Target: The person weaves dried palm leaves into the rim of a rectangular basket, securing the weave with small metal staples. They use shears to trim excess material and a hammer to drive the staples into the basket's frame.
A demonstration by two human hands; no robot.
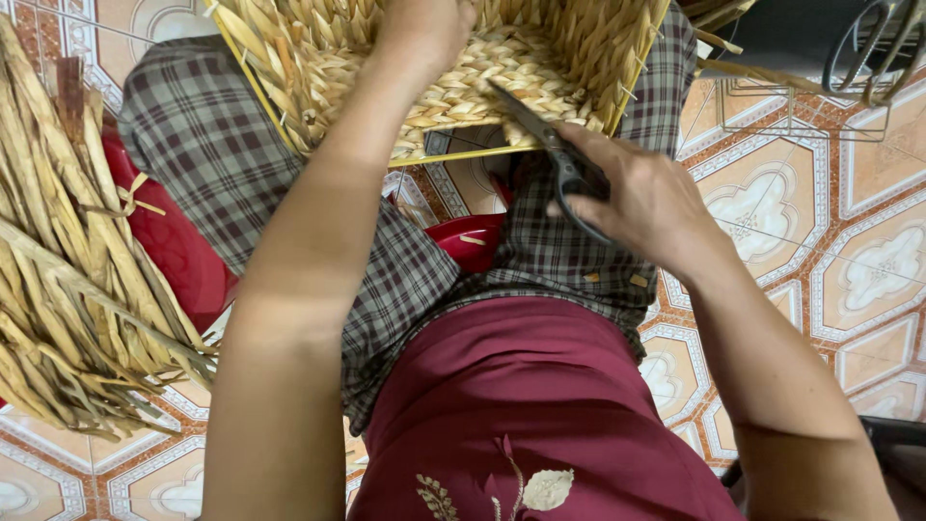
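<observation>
Your left hand reaches into the half-woven basket of pale braided straw on a yellow wire frame, which rests on your lap over the grey checked trousers; its fingers are hidden, so grip cannot be told. Your right hand is closed through the handles of the black steel scissors, blades touching the basket's weave. A bundle of dry straw strips lies at your left, over the patterned tile floor.
</observation>
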